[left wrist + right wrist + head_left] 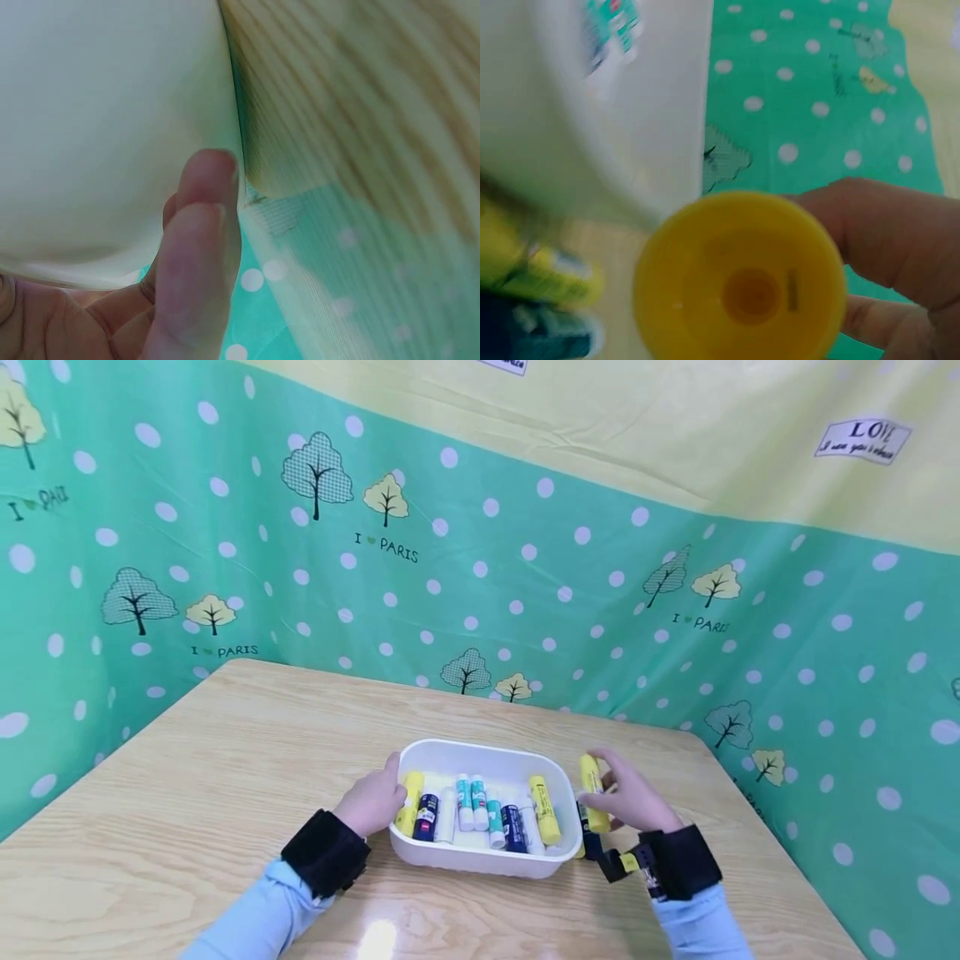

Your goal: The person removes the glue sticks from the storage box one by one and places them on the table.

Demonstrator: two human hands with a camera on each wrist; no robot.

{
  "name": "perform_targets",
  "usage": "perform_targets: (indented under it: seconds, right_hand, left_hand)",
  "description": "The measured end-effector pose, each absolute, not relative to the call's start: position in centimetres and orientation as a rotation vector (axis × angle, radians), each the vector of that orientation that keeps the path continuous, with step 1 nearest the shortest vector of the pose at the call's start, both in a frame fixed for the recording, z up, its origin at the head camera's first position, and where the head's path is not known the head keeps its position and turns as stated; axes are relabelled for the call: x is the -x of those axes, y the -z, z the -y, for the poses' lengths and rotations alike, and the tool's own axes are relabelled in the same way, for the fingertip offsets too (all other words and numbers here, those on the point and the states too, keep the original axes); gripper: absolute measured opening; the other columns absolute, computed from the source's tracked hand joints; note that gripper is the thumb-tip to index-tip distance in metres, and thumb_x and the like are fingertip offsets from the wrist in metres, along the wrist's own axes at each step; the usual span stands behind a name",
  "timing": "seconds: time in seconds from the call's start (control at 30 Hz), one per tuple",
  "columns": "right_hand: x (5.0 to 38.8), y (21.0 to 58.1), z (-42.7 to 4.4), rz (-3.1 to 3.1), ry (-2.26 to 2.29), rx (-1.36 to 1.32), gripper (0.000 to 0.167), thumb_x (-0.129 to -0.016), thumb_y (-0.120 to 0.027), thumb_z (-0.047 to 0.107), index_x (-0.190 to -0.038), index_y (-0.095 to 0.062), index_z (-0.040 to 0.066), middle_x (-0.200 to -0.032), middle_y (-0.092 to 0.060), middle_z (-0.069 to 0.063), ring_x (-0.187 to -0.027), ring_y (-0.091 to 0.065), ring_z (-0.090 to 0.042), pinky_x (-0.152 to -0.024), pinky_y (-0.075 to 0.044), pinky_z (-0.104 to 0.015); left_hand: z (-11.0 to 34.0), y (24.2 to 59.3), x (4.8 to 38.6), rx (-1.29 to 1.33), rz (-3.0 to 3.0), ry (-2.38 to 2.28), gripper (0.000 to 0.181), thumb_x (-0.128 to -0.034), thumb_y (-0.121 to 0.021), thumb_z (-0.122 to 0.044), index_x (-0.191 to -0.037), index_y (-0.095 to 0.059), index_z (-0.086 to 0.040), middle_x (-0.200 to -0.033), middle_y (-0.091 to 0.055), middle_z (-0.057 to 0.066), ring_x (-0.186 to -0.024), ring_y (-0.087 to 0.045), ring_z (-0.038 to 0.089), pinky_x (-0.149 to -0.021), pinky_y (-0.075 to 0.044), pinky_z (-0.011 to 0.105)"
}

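A white plastic basin (pixel 480 861) holds a row of yellow, navy, white and teal glue sticks. My left hand (pixel 371 802) grips its left end; in the left wrist view the fingers (pixel 196 255) lie against the basin's outer wall (pixel 97 135). Just off the basin's right end, my right hand (pixel 637 797) pinches a thick yellow glue stick (pixel 592 789) between thumb and fingers. The right wrist view shows that yellow stick (pixel 739 277) end-on, close to the basin wall (pixel 667 90), with part of the right hand (pixel 892 247) beside it.
Against the basin's right outer side, partly under my right hand, lie a dark stick (pixel 590 841) and some yellow ones, one of them a yellow stick (pixel 555 274) in the right wrist view. The wooden table (pixel 300 718) meets a green dotted curtain (pixel 465 610) behind.
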State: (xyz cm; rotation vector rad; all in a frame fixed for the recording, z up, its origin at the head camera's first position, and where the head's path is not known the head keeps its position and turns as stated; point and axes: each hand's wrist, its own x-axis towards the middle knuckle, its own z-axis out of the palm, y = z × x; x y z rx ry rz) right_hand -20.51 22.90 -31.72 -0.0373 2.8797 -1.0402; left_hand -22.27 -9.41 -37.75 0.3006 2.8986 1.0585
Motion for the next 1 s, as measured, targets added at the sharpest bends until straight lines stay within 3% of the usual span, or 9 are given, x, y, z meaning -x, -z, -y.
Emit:
perform_targets:
  seconds: [0.2, 1.0]
  right_hand:
    - [20.2, 33.9, -25.2, -2.894, 1.037, -0.094, 0.07, -0.075, -0.061, 0.016, -0.133, -0.023, 0.014, -0.096, -0.047, -0.02, -0.066, -0.053, -0.019, -0.048, -0.048, -0.03]
    - [21.1, 35.9, -26.9, -2.811, 0.975, -0.2, 0.069, -0.077, -0.058, 0.013, -0.135, -0.021, 0.01, -0.097, -0.049, -0.023, -0.07, -0.055, -0.022, -0.05, -0.05, -0.032]
  left_hand:
    - [9.2, 37.9, 22.2, -0.273, -2.862, -1.06, 0.055, -0.0845, -0.034, -0.009, -0.133, -0.014, 0.008, -0.073, -0.052, 0.013, -0.047, -0.044, 0.016, -0.045, -0.036, 0.025]
    - [9.5, 37.6, 22.6, -0.305, -2.835, -1.035, 0.056, -0.0859, -0.032, -0.011, -0.134, -0.01, 0.007, -0.062, -0.045, 0.008, -0.045, -0.041, 0.015, -0.044, -0.035, 0.025]
